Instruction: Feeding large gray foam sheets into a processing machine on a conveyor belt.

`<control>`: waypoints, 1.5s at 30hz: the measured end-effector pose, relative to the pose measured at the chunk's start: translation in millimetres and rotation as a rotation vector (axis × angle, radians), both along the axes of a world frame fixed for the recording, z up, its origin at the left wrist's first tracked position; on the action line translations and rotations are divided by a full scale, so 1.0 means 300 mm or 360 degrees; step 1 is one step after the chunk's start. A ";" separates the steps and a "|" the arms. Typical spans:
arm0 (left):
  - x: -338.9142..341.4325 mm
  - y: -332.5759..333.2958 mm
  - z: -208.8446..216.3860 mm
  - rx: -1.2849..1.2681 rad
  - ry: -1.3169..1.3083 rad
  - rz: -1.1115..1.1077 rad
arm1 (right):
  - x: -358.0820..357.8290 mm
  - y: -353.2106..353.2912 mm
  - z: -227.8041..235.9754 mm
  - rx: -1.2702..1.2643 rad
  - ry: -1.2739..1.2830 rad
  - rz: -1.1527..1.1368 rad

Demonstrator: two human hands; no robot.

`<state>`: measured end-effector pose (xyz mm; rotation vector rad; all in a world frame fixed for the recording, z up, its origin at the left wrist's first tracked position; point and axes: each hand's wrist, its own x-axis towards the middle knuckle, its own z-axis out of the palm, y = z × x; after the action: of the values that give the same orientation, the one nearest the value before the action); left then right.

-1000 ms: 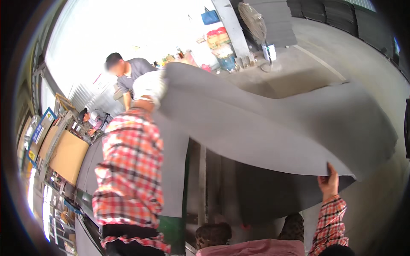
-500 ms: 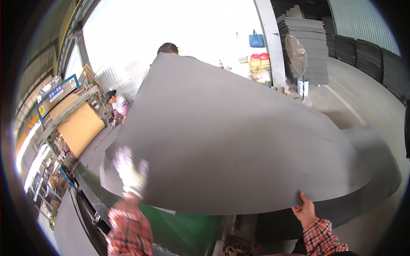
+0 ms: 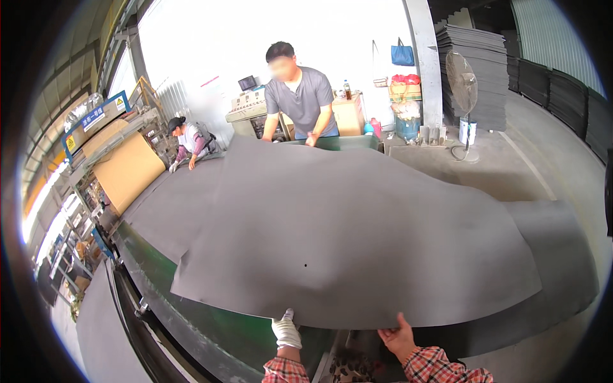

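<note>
A large dark grey foam-like sheet [image 3: 357,230] stretches away from me, its surface wavy, with one small dark spot near the middle. My left hand [image 3: 286,330], in a white glove, is closed on its near edge with the thumb on top. Farther right along that edge, my bare right hand [image 3: 399,338] also grips it, thumb over the top and fingers underneath. Across from me a co-worker [image 3: 300,102] in a grey shirt has both hands at the far edge. Another grey sheet [image 3: 562,255] shows beneath on the right.
A green conveyor belt [image 3: 159,271] runs under the sheets. At the far left, a second co-worker [image 3: 191,140] leans over grey material beside a machine with a tan roll [image 3: 128,172]. A standing fan [image 3: 461,83] and stacked grey sheets [image 3: 476,70] are at the back right.
The sheet's far side has come down, uncovering the co-worker behind it. My left hand has moved right and down from over the sheet onto its near edge; my right hand has shifted left.
</note>
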<state>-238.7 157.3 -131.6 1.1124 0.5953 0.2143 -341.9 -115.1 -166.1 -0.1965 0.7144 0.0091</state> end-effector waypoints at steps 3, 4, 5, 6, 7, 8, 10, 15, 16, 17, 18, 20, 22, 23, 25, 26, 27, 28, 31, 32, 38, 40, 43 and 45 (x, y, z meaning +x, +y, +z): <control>0.091 0.085 -0.069 0.0381 -0.0001 -0.0173 | -0.036 -0.170 -0.254 0.0145 0.0044 -0.0405; 0.116 0.101 -0.055 0.0396 0.0088 -0.0220 | -0.044 -0.211 -0.339 0.0010 0.0022 -0.0449; 0.147 0.152 -0.092 0.0489 0.0068 -0.0254 | -0.047 -0.207 -0.348 0.0020 0.0022 -0.0438; 0.187 0.219 -0.145 0.0771 0.0078 -0.0277 | -0.049 -0.194 -0.330 -0.0101 -0.0009 -0.0259; 0.196 0.217 -0.135 0.0677 0.0063 -0.0231 | -0.055 -0.196 -0.323 -0.0226 -0.0031 -0.0103; 0.191 0.229 -0.108 0.0589 0.0045 -0.0170 | -0.056 -0.185 -0.316 -0.0216 -0.0029 -0.0097; 0.191 0.238 -0.087 0.0751 0.0191 -0.0236 | -0.058 -0.170 -0.308 -0.0143 -0.0146 -0.0076; -0.053 -0.076 0.119 0.2762 -0.0102 0.0237 | -0.111 -0.188 -0.297 -0.0334 -0.0203 0.0421; -0.094 -0.088 0.096 0.2985 -0.0202 -0.0132 | -0.141 -0.197 -0.304 -0.0314 -0.0185 0.0399; -0.113 -0.071 0.031 0.3093 -0.0143 -0.0339 | -0.177 -0.201 -0.331 -0.0865 -0.0199 0.0825; -0.122 -0.055 -0.026 0.3193 -0.0091 -0.0568 | -0.225 -0.210 -0.371 -0.1408 -0.0199 0.1246; -0.127 -0.062 -0.010 0.2956 -0.0276 -0.0311 | -0.341 -0.302 -0.604 -0.2673 -0.0167 0.1960; -0.171 -0.135 0.045 0.2972 -0.0517 -0.0333 | -0.462 -0.381 -0.742 -0.2995 0.0275 0.2514; -0.230 -0.194 0.063 0.2896 -0.0793 -0.0487 | -0.542 -0.417 -0.808 -0.3020 0.0453 0.2432; -0.357 -0.339 0.085 0.2610 -0.1131 -0.1034 | -0.679 -0.473 -1.016 -0.3664 0.0452 0.1937; -0.462 -0.275 0.064 0.2512 -0.1115 -0.1185 | -0.628 -0.452 -1.066 -0.4036 0.0241 0.1605; -0.506 -0.267 0.046 0.2493 -0.1026 -0.1317 | -0.589 -0.450 -1.026 -0.4042 0.0217 0.1756; -0.543 -0.308 0.034 0.2577 -0.0940 -0.1447 | -0.586 -0.490 -1.012 -0.4108 0.0326 0.1633; -0.628 -0.448 -0.071 0.2817 -0.0702 -0.1778 | -0.603 -0.655 -0.929 -0.4197 0.0310 0.1633; -0.620 -0.441 -0.050 0.2765 -0.0640 -0.1725 | -0.573 -0.638 -0.911 -0.4170 0.0234 0.1719; -0.603 -0.379 -0.063 0.2886 -0.0498 -0.1832 | -0.517 -0.703 -0.836 -0.3836 -0.0460 0.2099; -0.601 -0.383 -0.070 0.2928 -0.0452 -0.1864 | -0.528 -0.682 -0.853 -0.3703 -0.0625 0.2223; -0.600 -0.386 -0.046 0.2990 -0.0410 -0.1924 | -0.548 -0.631 -0.850 -0.4410 -0.0783 0.1840; -0.598 -0.389 -0.043 0.2954 -0.0436 -0.1913 | -0.563 -0.632 -0.878 -0.4362 -0.0776 0.1842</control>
<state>-418.2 40.5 -144.4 2.9084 -0.8922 -0.2420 -510.6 -304.7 -429.5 -3.0467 -0.4976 0.0776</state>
